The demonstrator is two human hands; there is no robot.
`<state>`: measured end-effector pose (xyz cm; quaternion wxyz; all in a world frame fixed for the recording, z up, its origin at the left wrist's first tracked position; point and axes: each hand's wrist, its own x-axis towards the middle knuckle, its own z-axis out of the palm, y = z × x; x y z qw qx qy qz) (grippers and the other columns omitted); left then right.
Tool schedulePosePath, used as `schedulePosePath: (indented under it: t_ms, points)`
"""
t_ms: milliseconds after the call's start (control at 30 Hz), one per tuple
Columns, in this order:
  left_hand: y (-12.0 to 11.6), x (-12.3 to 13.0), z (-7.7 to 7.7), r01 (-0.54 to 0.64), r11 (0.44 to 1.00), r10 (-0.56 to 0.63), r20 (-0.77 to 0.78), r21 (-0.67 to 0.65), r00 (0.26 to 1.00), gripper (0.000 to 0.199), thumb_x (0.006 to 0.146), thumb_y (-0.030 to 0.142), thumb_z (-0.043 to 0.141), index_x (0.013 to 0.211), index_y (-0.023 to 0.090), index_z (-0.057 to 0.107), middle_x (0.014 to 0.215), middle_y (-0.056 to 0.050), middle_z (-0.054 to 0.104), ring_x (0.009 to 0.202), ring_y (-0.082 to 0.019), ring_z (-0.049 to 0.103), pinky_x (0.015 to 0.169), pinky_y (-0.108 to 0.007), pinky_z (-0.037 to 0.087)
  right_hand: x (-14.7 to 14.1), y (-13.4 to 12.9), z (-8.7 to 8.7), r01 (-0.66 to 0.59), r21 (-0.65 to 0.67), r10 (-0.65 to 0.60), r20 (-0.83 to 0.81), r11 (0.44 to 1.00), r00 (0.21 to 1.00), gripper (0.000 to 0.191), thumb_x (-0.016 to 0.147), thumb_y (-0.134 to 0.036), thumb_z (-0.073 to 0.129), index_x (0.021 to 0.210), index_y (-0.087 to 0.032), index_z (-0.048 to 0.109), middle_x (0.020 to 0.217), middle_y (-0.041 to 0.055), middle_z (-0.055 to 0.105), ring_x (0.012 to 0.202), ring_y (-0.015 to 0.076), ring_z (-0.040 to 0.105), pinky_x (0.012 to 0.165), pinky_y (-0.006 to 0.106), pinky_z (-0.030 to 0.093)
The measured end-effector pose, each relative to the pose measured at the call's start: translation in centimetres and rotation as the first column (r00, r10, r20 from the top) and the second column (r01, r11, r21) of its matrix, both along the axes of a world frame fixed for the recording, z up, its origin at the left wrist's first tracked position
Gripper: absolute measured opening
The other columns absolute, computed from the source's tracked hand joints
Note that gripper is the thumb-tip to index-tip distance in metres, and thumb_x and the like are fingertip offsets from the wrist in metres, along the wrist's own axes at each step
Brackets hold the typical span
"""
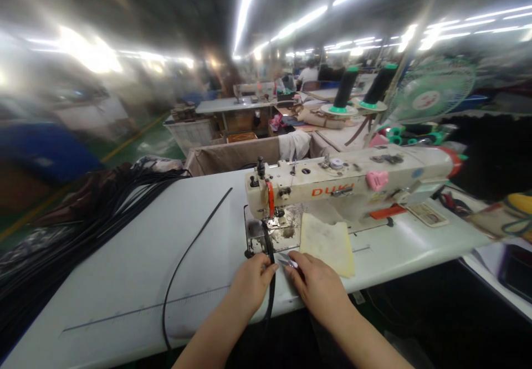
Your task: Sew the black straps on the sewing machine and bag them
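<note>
A black strip (272,291) runs from beneath the needle area of the white sewing machine (307,183) down over the table's front edge. My left hand (254,280) pinches this strip just in front of the metal needle plate. In my right hand (316,280) is a small pair of snips (287,261), its pointed blades aimed left, close to the strip. Beside my right hand lies a pale yellow cloth (328,244). Another thin black strip (189,250) curves across the left part of the white table (124,280).
A large bundle of black strips (95,225) hangs over the table's left side. Behind the machine are a fabric-lined bin (233,155), two black thread cones (346,89) and a green fan (432,92). A seated person (308,75) is far back.
</note>
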<state>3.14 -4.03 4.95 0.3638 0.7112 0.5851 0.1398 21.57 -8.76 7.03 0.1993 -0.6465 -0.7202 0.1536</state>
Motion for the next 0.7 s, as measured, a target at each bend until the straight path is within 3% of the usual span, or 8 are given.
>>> schedulePosePath:
  t_ms: [133,333,500,700]
  points:
    - [-0.4,-0.1,0.4,0.019,0.998,-0.014,-0.080,0.060,0.997,0.027,0.103,0.025,0.039,0.085,0.020,0.058,0.088,-0.006,0.068,0.087,-0.021,0.063,0.076,-0.029,0.038,-0.3,0.0,0.1,0.032,-0.033,-0.031,0.050,0.999,0.998,0.017,0.101,-0.033,0.053,0.102,-0.022,0.065,0.095,0.0083,0.076,0.089,0.0253,0.071,0.076,0.033,0.047]
    - [-1.5,-1.4,0.3,0.047,0.997,-0.034,-0.180,0.066,0.983,0.029,0.104,0.026,0.034,0.088,0.022,0.057,0.088,-0.006,0.069,0.088,-0.022,0.063,0.079,-0.030,0.040,-0.5,-0.1,0.6,0.015,-0.077,-0.011,0.049,0.997,0.999,0.014,0.101,-0.033,0.053,0.096,-0.023,0.062,0.092,0.0057,0.075,0.086,0.0233,0.070,0.074,0.032,0.044]
    - [-2.0,-2.2,0.0,0.088,0.990,-0.070,-0.159,0.107,0.985,0.027,0.102,0.024,0.035,0.081,0.023,0.051,0.092,-0.006,0.069,0.092,-0.022,0.063,0.082,-0.031,0.040,-1.0,-0.1,0.7,-0.001,-0.105,0.006,0.050,0.994,0.999,0.014,0.101,-0.032,0.054,0.096,-0.023,0.063,0.092,0.0057,0.076,0.087,0.0236,0.070,0.075,0.032,0.043]
    - [-2.3,-2.4,-0.3,0.080,0.989,-0.067,-0.108,0.125,0.992,0.028,0.102,0.027,0.031,0.079,0.024,0.045,0.084,-0.005,0.065,0.083,-0.022,0.060,0.077,-0.031,0.039,-1.6,0.0,0.8,-0.028,-0.104,0.035,0.057,0.994,0.998,0.013,0.100,-0.031,0.056,0.097,-0.023,0.065,0.090,0.0055,0.076,0.085,0.0232,0.070,0.073,0.032,0.042]
